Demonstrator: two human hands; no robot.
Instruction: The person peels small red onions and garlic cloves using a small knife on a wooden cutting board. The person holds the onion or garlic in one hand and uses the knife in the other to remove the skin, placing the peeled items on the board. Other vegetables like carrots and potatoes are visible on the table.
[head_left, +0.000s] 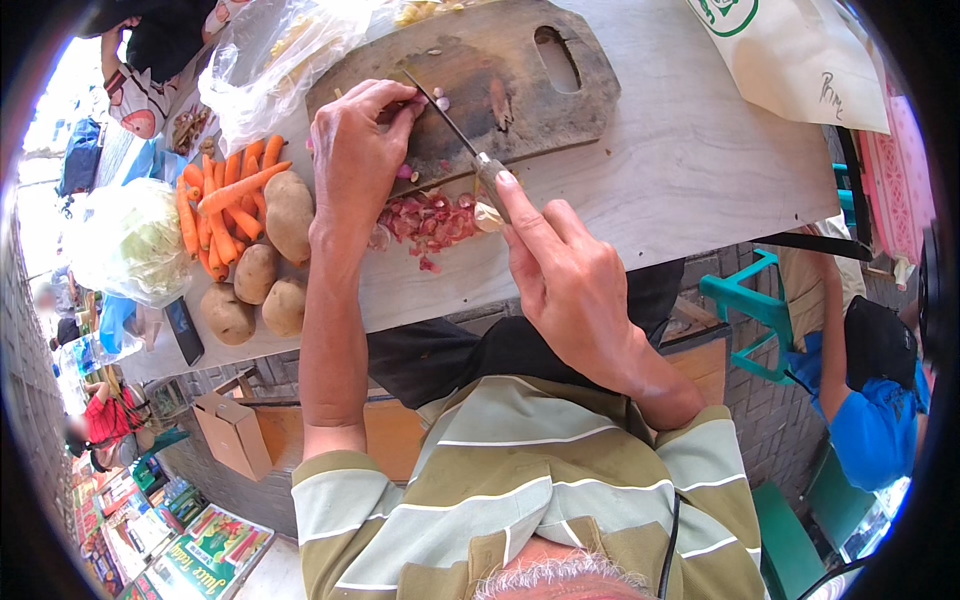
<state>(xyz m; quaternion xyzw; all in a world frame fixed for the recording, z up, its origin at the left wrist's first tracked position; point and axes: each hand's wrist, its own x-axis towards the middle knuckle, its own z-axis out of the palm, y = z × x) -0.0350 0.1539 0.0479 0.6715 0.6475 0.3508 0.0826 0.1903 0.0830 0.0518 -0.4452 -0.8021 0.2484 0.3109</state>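
My right hand (570, 277) grips a knife (459, 133) by its worn handle, index finger laid along the top. The narrow blade slants up and left over a dark wooden cutting board (480, 34). At the blade's far part, my left hand (352, 142) pinches a small shallot (421, 97), mostly hidden by the fingertips. Just beyond the blade lie small peeled shallots (442, 100). Another purple shallot (405, 171) rests near the board's lower edge. Reddish shallot skins (431, 225) are heaped on the table between my hands, close to the board.
Left of my forearm are several potatoes (289, 214), carrots (225, 202) and a bagged cabbage (135, 232). A clear plastic bag (277, 67) touches the board's left side. A dark phone-like object (184, 330) lies at the table edge. A person in blue (870, 427) sits at right, near a green stool (757, 307).
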